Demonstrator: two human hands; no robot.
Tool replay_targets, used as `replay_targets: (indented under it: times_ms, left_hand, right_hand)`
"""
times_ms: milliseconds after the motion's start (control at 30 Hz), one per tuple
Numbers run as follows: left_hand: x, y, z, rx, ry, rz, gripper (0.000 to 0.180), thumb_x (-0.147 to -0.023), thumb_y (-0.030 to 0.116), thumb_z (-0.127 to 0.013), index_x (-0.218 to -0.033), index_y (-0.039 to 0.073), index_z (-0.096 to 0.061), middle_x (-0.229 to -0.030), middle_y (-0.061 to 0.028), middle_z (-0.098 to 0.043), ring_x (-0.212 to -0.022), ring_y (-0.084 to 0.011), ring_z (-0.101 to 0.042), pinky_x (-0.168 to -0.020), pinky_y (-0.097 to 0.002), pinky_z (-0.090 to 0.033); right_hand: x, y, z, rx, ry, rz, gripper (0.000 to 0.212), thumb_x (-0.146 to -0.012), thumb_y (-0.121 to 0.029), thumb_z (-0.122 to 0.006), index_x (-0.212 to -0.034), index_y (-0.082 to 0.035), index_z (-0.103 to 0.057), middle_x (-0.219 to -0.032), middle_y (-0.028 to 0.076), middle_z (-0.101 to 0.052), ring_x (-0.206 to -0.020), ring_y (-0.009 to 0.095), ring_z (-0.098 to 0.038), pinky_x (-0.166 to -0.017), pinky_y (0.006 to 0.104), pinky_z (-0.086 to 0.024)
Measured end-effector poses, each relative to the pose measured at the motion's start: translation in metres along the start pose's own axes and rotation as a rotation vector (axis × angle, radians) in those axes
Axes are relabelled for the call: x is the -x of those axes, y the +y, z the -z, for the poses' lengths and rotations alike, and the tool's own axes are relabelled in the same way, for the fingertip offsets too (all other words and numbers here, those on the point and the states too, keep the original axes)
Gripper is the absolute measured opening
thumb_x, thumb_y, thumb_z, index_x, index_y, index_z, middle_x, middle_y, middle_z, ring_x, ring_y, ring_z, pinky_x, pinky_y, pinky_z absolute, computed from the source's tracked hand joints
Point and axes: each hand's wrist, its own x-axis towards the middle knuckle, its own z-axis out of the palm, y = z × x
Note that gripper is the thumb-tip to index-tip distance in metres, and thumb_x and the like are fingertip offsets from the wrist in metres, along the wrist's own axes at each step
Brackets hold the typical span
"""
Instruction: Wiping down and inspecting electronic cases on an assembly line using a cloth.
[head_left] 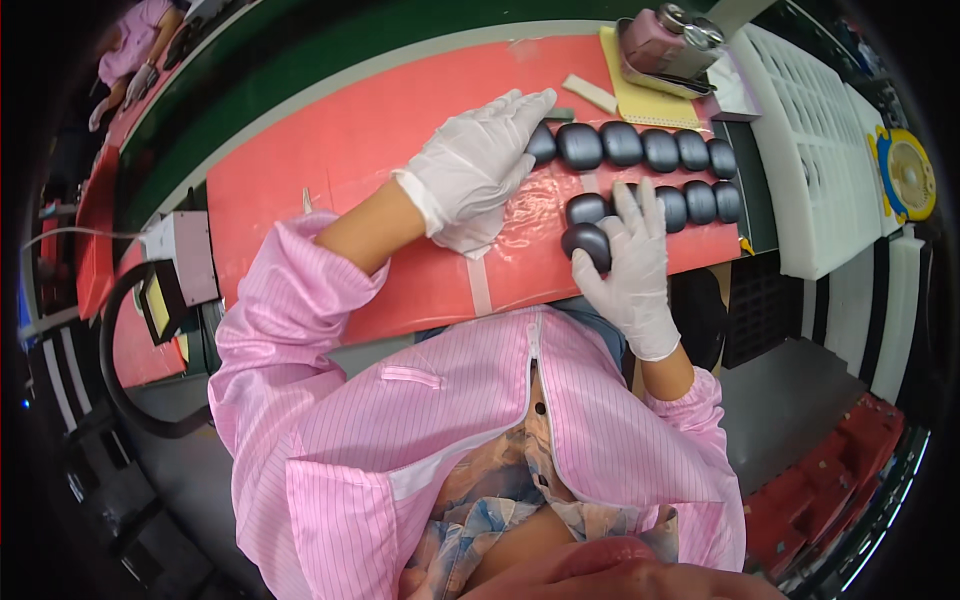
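- Cases, dark, rounded and glossy, lie in two rows on the red mat [330, 150]: the upper row [640, 147] and the lower row [690, 202].
- Left hand [478, 170], white-gloved, rests open and flat, fingertips touching the upper row's left end.
- Right hand [630, 265], also gloved, curls its fingers around one dark case [587, 243] at the lower row's left end.
- White slotted tray [815, 170] stands to the right; its contents cannot be made out.
- Pinkish device [665, 45] sits on a yellow sheet [640, 100] behind the rows.
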Motion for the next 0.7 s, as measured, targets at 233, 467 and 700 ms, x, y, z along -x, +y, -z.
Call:
replay_targets:
  times_ms: [233, 467, 700]
  left_hand:
    - [-0.037, -0.005, 0.003, -0.252, -0.330, -0.106, 0.051, -0.071, 0.013, -0.073, -0.119, 0.011, -0.055, -0.094, -0.0111, -0.055, -0.091, -0.0307, -0.057, -0.083, -0.0413, -0.048]
    - [-0.061, -0.016, 0.020, 0.163, -0.553, -0.148, 0.048, -0.070, 0.021, -0.077, -0.113, 0.010, -0.060, -0.103, -0.0115, -0.056, -0.099, -0.0328, -0.053, -0.085, -0.0414, -0.046]
    - [-0.100, 0.001, 0.011, 0.128, -0.667, -0.331, 0.041, -0.074, 0.027, -0.075, -0.106, 0.004, -0.065, -0.133, -0.0159, -0.048, -0.125, -0.0331, -0.045, -0.102, -0.0388, -0.041]
  right_hand:
    - [0.004, -0.009, -0.013, -0.238, -0.054, -0.012, 0.029, -0.066, -0.016, -0.067, -0.083, 0.005, -0.057, -0.115, 0.025, -0.049, -0.094, 0.040, -0.057, -0.081, 0.0443, -0.050]
    - [-0.002, 0.016, 0.013, -0.412, -0.013, -0.023, 0.035, -0.072, -0.022, -0.066, -0.094, 0.004, -0.057, -0.119, 0.023, -0.047, -0.101, 0.039, -0.054, -0.089, 0.0424, -0.046]
    - [-0.023, 0.150, 0.145, 0.133, 0.276, -0.276, 0.034, -0.081, -0.021, -0.060, -0.107, 0.001, -0.060, -0.123, 0.021, -0.051, -0.111, 0.037, -0.053, -0.095, 0.0400, -0.044]
